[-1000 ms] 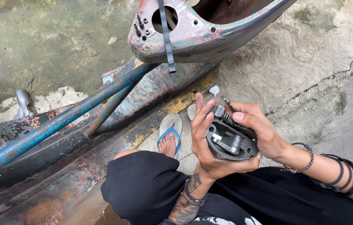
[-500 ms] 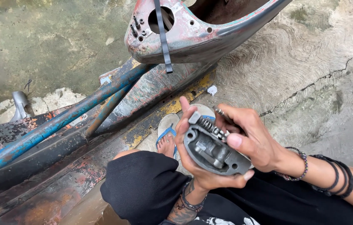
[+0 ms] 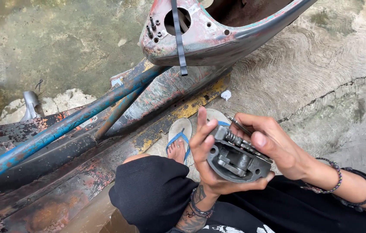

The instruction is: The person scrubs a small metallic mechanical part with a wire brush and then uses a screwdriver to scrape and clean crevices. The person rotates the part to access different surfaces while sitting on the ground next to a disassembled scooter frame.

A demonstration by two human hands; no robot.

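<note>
The left hand [image 3: 211, 162] cups a grey cast-metal engine part [image 3: 234, 159] from below, fingers wrapped up its near side, thumb hooked under the lower right corner. The right hand [image 3: 278, 149] closes over the part's top edge, thumb pressed by a row of coiled springs, fingers pinching what looks like a thin metal tool [image 3: 240, 125]; its tip is too small to make out. The part sits in mid-air over the person's lap, above a black-clad knee [image 3: 152, 192] and a foot in a blue-strapped sandal [image 3: 179, 138].

By its look the casting is dense and rigid, heavy for its bulk, with hard edges and likely oily faces that could slip. It seems best carried as it is now: weight resting in a palm underneath, the second hand steadying the rim, clear of the springs and small fittings.

Beyond the knee lie a rusted scooter body shell [image 3: 217, 34] and a blue-painted tube frame [image 3: 66, 127] on cracked, damp concrete floor [image 3: 321, 77].
</note>
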